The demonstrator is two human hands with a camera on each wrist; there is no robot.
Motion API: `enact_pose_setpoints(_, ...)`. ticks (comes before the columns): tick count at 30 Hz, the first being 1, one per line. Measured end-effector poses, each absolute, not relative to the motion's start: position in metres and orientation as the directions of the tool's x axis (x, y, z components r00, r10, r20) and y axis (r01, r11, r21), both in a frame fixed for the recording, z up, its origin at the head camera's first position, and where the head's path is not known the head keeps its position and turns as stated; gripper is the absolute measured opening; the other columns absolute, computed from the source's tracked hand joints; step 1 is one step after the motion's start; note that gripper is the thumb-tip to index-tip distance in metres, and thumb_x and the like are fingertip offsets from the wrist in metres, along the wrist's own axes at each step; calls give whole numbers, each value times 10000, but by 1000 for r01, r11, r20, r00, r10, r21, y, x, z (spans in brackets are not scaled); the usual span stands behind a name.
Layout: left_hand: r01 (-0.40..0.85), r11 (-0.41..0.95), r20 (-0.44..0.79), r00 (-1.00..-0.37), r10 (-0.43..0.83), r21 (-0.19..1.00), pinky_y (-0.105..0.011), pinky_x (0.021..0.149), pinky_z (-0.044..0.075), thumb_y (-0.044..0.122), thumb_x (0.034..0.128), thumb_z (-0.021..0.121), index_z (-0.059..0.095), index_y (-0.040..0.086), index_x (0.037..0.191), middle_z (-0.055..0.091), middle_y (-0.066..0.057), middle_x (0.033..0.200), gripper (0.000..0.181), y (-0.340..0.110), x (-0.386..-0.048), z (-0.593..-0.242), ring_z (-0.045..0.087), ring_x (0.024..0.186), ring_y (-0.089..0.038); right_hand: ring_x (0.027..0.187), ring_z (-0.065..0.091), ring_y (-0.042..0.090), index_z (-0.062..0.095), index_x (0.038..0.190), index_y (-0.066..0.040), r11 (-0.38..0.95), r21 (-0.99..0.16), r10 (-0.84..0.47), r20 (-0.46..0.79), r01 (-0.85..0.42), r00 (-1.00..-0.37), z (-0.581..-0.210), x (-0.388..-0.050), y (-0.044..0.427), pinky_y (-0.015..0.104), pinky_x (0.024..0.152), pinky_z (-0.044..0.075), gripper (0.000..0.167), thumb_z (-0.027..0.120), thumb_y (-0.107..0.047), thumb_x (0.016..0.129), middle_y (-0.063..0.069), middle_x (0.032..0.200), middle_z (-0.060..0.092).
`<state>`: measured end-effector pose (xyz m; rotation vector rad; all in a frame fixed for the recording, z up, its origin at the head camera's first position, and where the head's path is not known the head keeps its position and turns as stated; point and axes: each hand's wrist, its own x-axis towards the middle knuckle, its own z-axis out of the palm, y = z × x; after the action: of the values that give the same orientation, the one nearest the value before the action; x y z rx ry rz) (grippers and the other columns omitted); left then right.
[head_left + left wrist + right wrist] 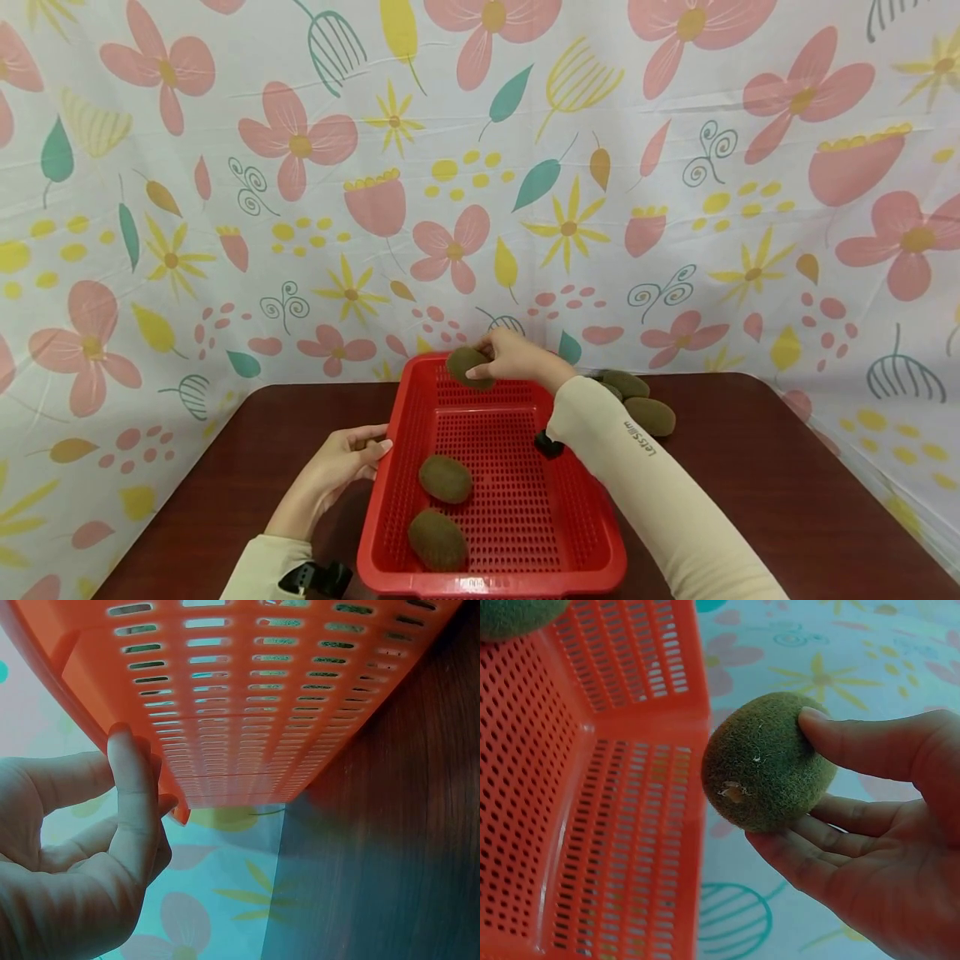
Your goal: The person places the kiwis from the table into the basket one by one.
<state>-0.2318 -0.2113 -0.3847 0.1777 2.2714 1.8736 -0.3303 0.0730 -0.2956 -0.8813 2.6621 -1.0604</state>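
Observation:
A brown fuzzy kiwi (pixel 471 367) is in my right hand (pixel 513 357), above the far left end of the red plastic basket (pixel 491 583). The right wrist view shows the thumb on one side of that kiwi (pixel 769 761) and the fingers underneath. Two more kiwis lie on the left part of the basket's floor, one (pixel 446 479) farther and one (pixel 437 540) nearer. My left hand (pixel 337 467) pinches the basket's left rim, and the left wrist view shows its thumb and fingers around the rim.
Several kiwis (pixel 649 416) sit on the dark wooden table (pixel 750 500) to the right of the basket, partly behind my right forearm. A flower-patterned cloth (pixel 450 167) hangs behind and along the sides of the table.

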Motion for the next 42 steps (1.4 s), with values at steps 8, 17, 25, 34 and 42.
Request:
enact_pose_setpoints(8,-20,189,-62,-973,221,982,-339,719,561,131,964,585,437,-92,1383,629,-99,859,497,-211,-231,-385,643,717,-202,837,626,158,648,1140,41,589,-669,-578,42,-453,-815,-316,-329,57,301,767,529,325,721,-116,865,73,964,687)
enact_pose_setpoints(17,-19,194,-62,-975,215,981,-347,724,563,136,966,583,437,-90,1383,632,-94,859,496,-211,-232,-385,642,713,-192,751,605,158,646,1107,58,631,-650,-571,-19,-424,-821,-341,-325,44,295,702,532,315,739,-82,840,74,896,671)
enact_pose_setpoints(25,-22,192,-65,-974,219,981,-334,713,563,125,966,579,431,-96,1384,625,-91,853,495,-211,-232,-385,639,708,-190,666,555,133,685,999,43,694,-565,-579,-69,-447,-812,-363,-324,36,263,606,470,235,762,-85,817,62,807,658)
enact_pose_setpoints(34,-24,195,-67,-975,214,980,-342,723,562,129,967,580,434,-94,1384,627,-91,853,495,-210,-232,-384,641,711,-191,497,299,108,536,658,-78,721,-519,-592,-121,-458,-797,-372,-323,33,252,500,301,278,745,-97,839,-35,518,347)
enact_pose_setpoints(42,-22,197,-65,-975,213,980,-332,708,563,117,968,575,430,-98,1384,625,-95,854,490,-210,-232,-384,640,705,-192,480,257,97,385,606,-121,716,-513,-612,-134,-474,-779,-374,-324,32,238,483,262,427,739,-88,843,-42,515,260)
